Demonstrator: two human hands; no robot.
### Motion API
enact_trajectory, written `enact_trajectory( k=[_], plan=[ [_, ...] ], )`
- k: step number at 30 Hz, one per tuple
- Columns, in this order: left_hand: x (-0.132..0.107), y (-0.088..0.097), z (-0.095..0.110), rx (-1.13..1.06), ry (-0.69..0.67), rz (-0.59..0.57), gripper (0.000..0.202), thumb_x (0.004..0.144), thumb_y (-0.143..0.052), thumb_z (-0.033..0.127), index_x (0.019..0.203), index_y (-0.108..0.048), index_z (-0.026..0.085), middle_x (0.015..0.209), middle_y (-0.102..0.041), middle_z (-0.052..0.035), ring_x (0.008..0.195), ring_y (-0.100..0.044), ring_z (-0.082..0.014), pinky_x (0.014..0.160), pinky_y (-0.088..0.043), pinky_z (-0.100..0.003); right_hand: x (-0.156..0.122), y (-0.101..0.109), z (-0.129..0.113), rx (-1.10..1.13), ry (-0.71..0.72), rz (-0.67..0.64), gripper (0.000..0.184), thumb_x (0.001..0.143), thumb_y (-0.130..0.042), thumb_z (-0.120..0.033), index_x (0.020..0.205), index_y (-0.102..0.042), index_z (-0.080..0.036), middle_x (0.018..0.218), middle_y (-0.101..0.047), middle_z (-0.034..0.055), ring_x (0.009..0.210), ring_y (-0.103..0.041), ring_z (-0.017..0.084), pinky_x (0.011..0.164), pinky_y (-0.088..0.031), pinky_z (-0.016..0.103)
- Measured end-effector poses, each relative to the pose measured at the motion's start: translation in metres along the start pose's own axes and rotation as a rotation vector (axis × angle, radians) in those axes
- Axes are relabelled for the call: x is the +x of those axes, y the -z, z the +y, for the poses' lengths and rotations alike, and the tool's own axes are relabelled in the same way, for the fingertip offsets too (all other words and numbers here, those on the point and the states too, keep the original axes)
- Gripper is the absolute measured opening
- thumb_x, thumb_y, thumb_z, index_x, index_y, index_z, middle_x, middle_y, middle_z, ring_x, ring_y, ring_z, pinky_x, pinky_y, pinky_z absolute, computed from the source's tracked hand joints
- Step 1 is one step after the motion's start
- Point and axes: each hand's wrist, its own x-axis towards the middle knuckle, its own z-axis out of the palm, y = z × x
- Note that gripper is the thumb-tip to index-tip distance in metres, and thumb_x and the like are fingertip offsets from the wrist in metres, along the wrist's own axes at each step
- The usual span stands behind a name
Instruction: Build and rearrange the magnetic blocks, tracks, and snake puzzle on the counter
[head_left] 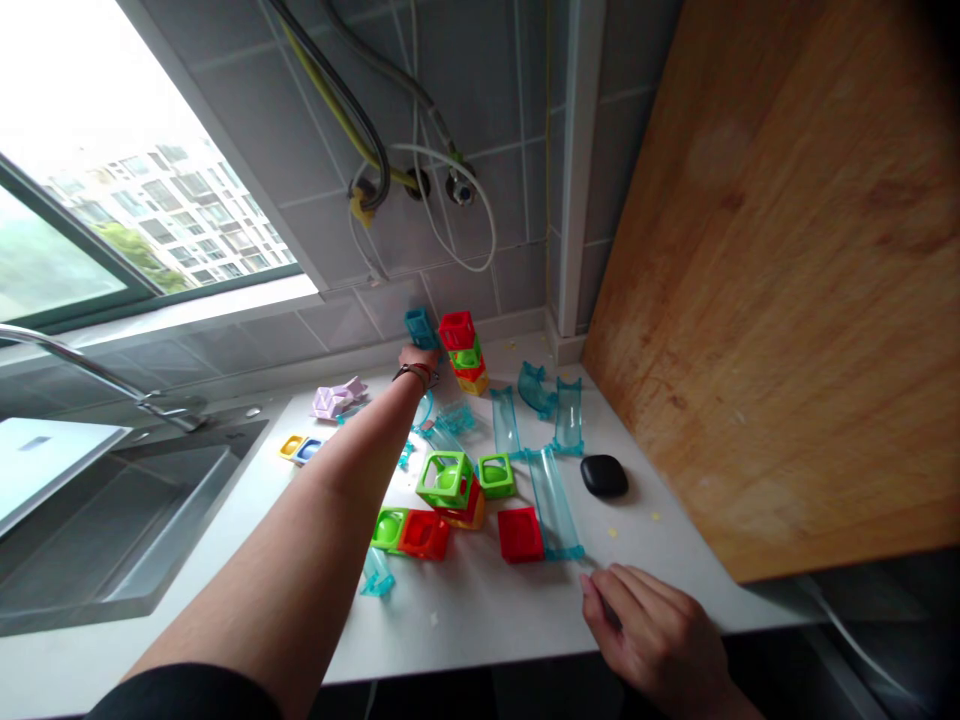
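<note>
Left hand [418, 358] at a blue block [418, 327] near the counter's [450, 630] back edge.
Its fingers are facing away, so its grip cannot be told; the right hand [652, 622] is resting loosely curled, apparently unladen, over the front edge. The block, probably light, stiff plastic, is offering its side walls for holding.

The tower [466, 357] is red, green and yellow; track pieces [554, 505] are teal.

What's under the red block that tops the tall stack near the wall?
Under the red block sits a green block, with a red-and-orange lower section beneath. The stack's far side and the faces where blocks meet are hidden.
</note>
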Motion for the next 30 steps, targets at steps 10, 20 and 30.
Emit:
enact_trajectory(
  k=[10, 20, 30],
  plan=[
    [-0.004, 0.01, 0.002, 0.013, 0.035, -0.082, 0.034, 0.095, -0.067, 0.036, 0.122, -0.064, 0.016, 0.12, -0.066, -0.0092, 0.105, -0.067, -0.024, 0.087, -0.058, -0.041, -0.006, -0.002, 0.003, -0.016, 0.005, -0.016, 0.021, 0.095, -0.059, -0.011, 0.076, -0.06, -0.019, 0.064, -0.056, -0.0003, 0.059, -0.054, 0.016, 0.063, -0.035, 0.034],
    [-0.086, 0.107, 0.017, -0.16, -0.315, -0.026, 0.053, 0.083, -0.08, 0.037, 0.128, -0.065, 0.013, 0.128, -0.07, -0.0147, 0.114, -0.069, -0.0253, 0.097, -0.054, -0.034, -0.006, 0.0, 0.005, -0.011, 0.003, -0.015, 0.024, 0.099, -0.055, -0.015, 0.077, -0.062, -0.019, 0.064, -0.058, -0.0005, 0.059, -0.057, 0.014, 0.064, -0.036, 0.032],
    [-0.384, 0.224, -0.157, -0.212, -0.87, -0.205, 0.022, 0.089, -0.067, 0.017, 0.104, -0.074, 0.03, 0.084, -0.077, -0.0036, 0.073, -0.073, -0.0198, 0.069, -0.061, -0.029, -0.01, -0.003, 0.007, -0.064, -0.055, 0.031, 0.027, 0.103, -0.052, -0.027, 0.081, -0.065, -0.019, 0.06, -0.061, -0.0014, 0.051, -0.06, 0.014, 0.059, -0.038, 0.03]
  ],
)
